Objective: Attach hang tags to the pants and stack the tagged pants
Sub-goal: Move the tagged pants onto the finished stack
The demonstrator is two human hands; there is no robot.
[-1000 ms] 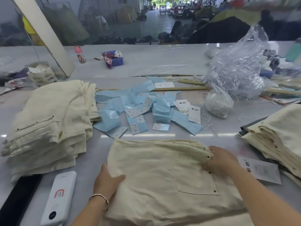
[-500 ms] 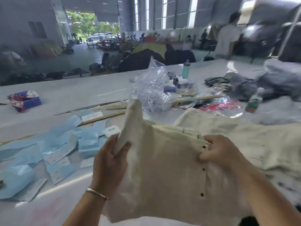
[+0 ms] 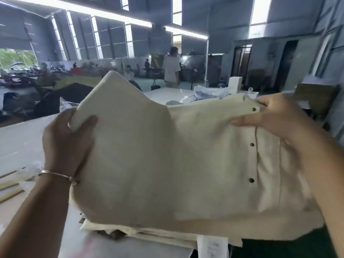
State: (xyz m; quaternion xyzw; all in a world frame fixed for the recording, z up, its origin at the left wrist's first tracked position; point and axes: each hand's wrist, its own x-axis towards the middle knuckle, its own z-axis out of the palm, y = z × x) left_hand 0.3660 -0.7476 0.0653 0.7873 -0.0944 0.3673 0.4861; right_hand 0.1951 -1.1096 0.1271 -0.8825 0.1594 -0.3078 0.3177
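Two hands hold a folded pair of cream pants (image 3: 167, 155) up in the air above the white surface (image 3: 20, 142). At the folded edge, the left hand (image 3: 68, 138) grips the cloth, thumb on the near face and fingers curled behind it. With a thin metal bangle (image 3: 57, 175) on its wrist, that arm comes in from the lower left. At the upper right corner, the right hand (image 3: 275, 118) pinches the fabric just beside the top one of three dark metal studs (image 3: 252, 144) (they run in a line down the right part of the garment). Under the lifted pants lies a stack of more cream pants (image 3: 134, 232), touching the surface, and a white hang tag (image 3: 212, 246) sticks out at the stack's near edge. Wooden strips (image 3: 11, 185) lie on the surface at the far left. Beyond the pants, clear plastic bags (image 3: 210, 93) rest on the surface, and a person in a white shirt (image 3: 172, 67) stands in the hall behind.
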